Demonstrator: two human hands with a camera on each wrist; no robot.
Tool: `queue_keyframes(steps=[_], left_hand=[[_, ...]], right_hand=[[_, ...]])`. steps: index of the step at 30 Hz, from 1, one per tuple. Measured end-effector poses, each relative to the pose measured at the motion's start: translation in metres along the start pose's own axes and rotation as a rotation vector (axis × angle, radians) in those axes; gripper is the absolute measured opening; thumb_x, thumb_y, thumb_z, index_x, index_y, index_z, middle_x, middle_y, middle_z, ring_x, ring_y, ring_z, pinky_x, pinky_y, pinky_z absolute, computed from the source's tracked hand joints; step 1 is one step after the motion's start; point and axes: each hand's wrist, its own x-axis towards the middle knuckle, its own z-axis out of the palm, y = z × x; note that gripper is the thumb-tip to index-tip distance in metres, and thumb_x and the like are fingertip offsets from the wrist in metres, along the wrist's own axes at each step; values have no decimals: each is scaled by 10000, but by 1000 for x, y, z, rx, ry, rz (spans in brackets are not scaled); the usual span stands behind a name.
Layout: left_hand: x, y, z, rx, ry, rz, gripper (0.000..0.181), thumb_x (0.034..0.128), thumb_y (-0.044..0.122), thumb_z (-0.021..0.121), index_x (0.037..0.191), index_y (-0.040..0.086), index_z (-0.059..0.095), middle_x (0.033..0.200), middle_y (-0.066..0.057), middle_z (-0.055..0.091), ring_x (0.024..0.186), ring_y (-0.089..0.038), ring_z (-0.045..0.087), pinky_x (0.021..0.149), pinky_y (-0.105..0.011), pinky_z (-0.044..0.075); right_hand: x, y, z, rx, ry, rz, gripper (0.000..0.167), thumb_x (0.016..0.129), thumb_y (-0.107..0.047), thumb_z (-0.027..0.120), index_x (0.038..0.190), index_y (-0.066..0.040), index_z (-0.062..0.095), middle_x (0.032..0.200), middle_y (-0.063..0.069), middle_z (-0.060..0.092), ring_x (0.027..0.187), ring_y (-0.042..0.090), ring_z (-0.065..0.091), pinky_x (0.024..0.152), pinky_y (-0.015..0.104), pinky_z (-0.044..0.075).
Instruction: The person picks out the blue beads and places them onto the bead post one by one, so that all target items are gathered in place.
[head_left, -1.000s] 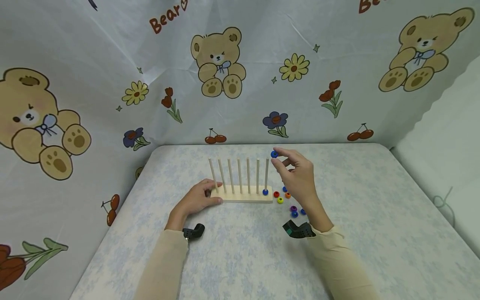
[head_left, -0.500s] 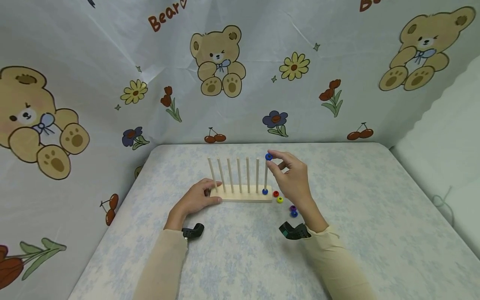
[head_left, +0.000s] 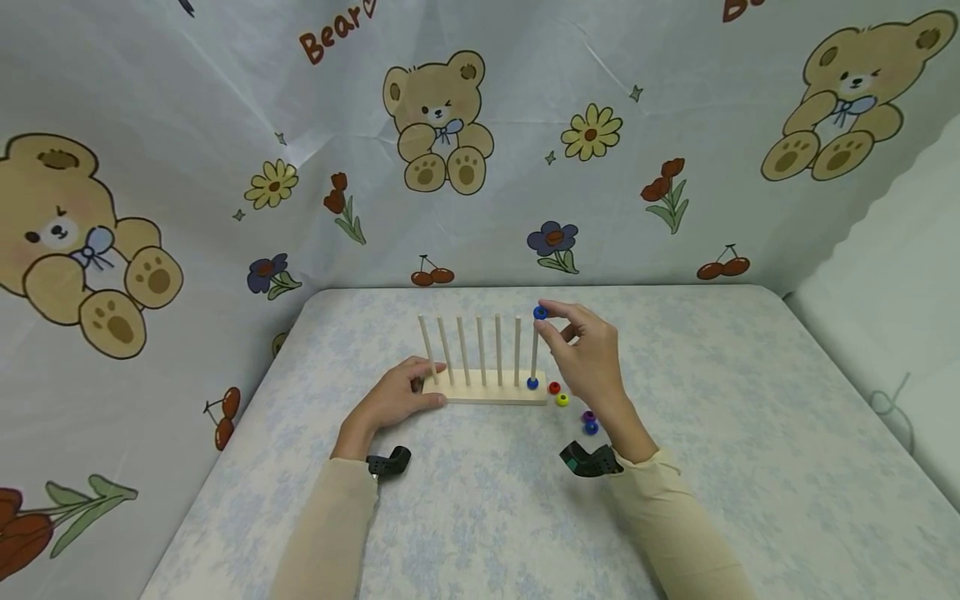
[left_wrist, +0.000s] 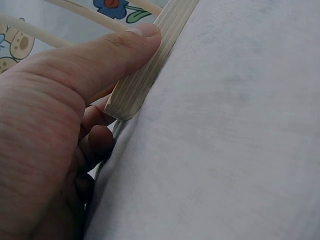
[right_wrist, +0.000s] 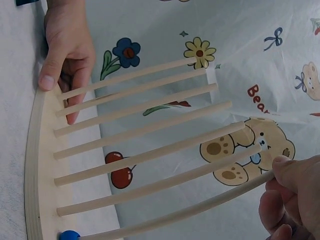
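Observation:
A wooden peg board [head_left: 487, 392] with several upright pegs stands on the table. My left hand [head_left: 392, 393] grips its left end, thumb along the front edge [left_wrist: 145, 70] in the left wrist view and fingers behind. Between thumb and index finger, my right hand [head_left: 594, 357] pinches a blue bead [head_left: 539, 313] at the top of the rightmost peg [head_left: 535, 350]. In the right wrist view the right fingers [right_wrist: 295, 180] meet that peg's tip and hide the bead. Another blue bead [head_left: 532, 384] sits at the foot of the same peg.
Loose beads lie right of the board: a red bead [head_left: 554, 387], a yellow bead [head_left: 562, 400], a purple bead [head_left: 589, 416] and a blue one [head_left: 591, 428]. The right hand and forearm cover part of this area. A bear-print cloth [head_left: 495, 233] hangs behind the table [head_left: 480, 508].
My right hand has moved slightly left, bringing the blue bead from beside the rightmost peg to its top. During the last half second it has barely moved. The left hand keeps its grip.

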Motion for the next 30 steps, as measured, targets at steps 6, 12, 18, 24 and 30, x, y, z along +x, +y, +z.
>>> queue_keyframes(steps=[6, 12, 18, 24, 30], left_hand=[[0, 1, 0, 7, 4, -5, 551, 818, 494, 806, 1327, 430, 606, 1297, 127, 553, 930, -209, 466, 805, -390, 390], [0, 2, 1, 7, 3, -15, 535, 825, 462, 812, 1319, 432, 611, 1289, 123, 555, 918, -210, 464, 796, -384, 390], [0, 2, 1, 11, 4, -25, 550, 816, 472, 815, 1325, 435, 610, 1303, 127, 554, 933, -203, 471, 810, -380, 392], [0, 0, 1, 14, 12, -25, 562, 811, 471, 818, 1332, 415, 614, 1292, 119, 560, 918, -197, 468, 786, -368, 390], [0, 1, 0, 16, 11, -8, 564, 812, 481, 815, 1334, 406, 617, 1285, 114, 564, 903, -200, 469, 764, -364, 395]], right_hand=[[-1, 0, 1, -25, -14, 1, 305, 923, -210, 747, 1219, -136, 736, 1084, 43, 747, 630, 103, 558, 482, 227, 364], [-2, 1, 3, -51, -29, 20, 307, 928, -222, 742, 1227, -151, 734, 1100, 32, 750, 629, 92, 549, 470, 243, 362], [-2, 2, 3, -53, -29, 22, 303, 927, -236, 743, 1214, -137, 740, 1058, 51, 757, 614, 112, 552, 493, 235, 379], [-1, 1, 4, -35, -43, 19, 301, 928, -259, 742, 1204, -139, 743, 1042, 55, 755, 567, 114, 556, 471, 211, 382], [-1, 1, 3, -37, -53, 26, 290, 930, -260, 741, 1192, -136, 743, 1046, 53, 751, 541, 95, 549, 468, 228, 406]])
